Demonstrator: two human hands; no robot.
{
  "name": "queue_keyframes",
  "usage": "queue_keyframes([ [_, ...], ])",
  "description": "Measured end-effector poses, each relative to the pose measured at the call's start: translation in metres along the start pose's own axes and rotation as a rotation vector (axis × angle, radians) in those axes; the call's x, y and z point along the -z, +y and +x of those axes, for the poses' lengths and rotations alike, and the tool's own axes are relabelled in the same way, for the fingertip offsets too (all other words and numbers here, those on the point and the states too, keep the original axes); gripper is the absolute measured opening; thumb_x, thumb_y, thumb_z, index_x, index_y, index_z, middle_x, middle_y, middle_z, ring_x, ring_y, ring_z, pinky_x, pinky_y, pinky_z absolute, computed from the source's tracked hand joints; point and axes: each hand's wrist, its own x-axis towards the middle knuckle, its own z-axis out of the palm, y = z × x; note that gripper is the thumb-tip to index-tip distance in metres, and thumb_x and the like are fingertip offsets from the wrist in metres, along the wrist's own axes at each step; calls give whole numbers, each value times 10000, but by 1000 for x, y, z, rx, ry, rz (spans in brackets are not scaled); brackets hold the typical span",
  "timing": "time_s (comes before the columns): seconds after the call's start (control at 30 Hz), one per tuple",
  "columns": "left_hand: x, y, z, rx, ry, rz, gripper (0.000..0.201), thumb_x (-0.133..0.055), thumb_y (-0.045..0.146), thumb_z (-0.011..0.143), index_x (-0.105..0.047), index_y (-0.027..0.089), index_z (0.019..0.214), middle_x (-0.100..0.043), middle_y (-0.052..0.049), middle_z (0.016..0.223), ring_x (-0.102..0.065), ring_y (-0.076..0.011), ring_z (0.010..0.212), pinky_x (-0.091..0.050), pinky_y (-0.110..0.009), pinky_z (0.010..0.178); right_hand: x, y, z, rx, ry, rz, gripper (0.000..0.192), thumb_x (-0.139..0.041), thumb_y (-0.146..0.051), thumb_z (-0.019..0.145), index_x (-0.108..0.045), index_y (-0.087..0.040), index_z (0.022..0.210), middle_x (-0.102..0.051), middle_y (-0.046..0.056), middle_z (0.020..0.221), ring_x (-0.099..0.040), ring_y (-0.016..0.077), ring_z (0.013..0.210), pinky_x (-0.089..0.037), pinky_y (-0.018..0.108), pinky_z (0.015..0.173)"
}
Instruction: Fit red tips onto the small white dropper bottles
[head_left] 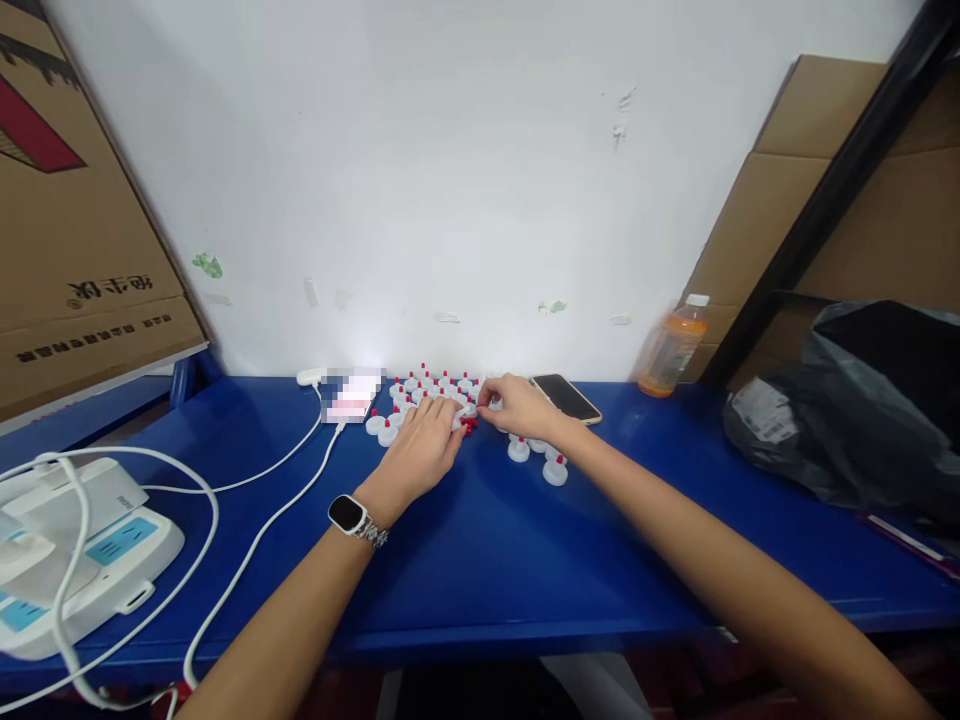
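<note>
**BENCH STATUS: BOTH HANDS AT CAP CLUSTER**

Your work surface is a blue table (pixel 480 540) set against a white wall (pixel 450 180). Largest items first.

1. Cardboard box (pixel 75 220), far left, leaning at an angle, printed side toward you. Contents not visible.
2. Flattened cardboard (pixel 817 190), far right, behind a black diagonal post (pixel 832 190).
3. Black plastic bag (pixel 862 400), right end of table, w/ a white label on its left side. It bulges, but contents can't be told.
4. White power strip (pixel 82 560), near left corner, w/ white cables (pixel 247 540) running across the table toward a blurred device (pixel 350 395) at the wall.
5. Bottle (pixel 671 345), right of centre by the wall, upright, white cap on. It holds orange liquid, approx. three-quarters full.
6. Phone (pixel 566 398), lying flat, screen dark, just beside your right hand.
7. White caps w/ red tips (pixel 435 382), a cluster of small pieces standing on the table at centre, near the wall. A few sit apart at the front right, near your right wrist.

**Hands**

- Left hand (pixel 427 445): palm down on the cluster's front edge, fingers together and lightly curled over the pieces. Whether it grips one can't be told. Watch (pixel 349 515) on the wrist.
- Right hand (pixel 517 405): at the cluster's right side, thumb and forefinger pinched on one small white cap.
</note>
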Motion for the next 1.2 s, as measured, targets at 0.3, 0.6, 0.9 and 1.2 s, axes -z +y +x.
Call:
queue_keyframes([
  [0.3,3,10,0,-43,-19,27,184,-376,273,1011,-499,167,1098,-582,-105,1076,-519,-257,1033,-449,-421,897,0,-14,-35,27,217,372,103,-610,-154,803,-672,-205,868,-716,-4,795,-658,146,748,-471,259,719],
  [0.6,2,15,-2,-82,-48,96,199,-352,256,1011,-503,167,1106,-587,-111,1075,-518,-272,1026,-447,-422,868,0,-21,-39,213,213,86,205,-561,-83,862,-695,-197,967,-687,71,923,-633,197,915,-486,320,859],
  [0.9,4,15,-2,-31,-12,-89,241,-355,293,1020,-500,151,1149,-587,-120,1071,-538,-264,1011,-478,-446,890,-7,-25,-41,131,294,421,161,-576,-238,911,-720,-226,981,-706,62,962,-644,188,892,-510,336,836],
  [1.2,4,22,-1,-20,66,-272,257,-378,317,1023,-472,174,1215,-575,-118,1107,-560,-257,1060,-491,-461,938,-25,-24,-36,-121,435,773,276,-666,-472,841,-640,-207,769,-670,19,720,-600,160,659,-485,283,639],
])
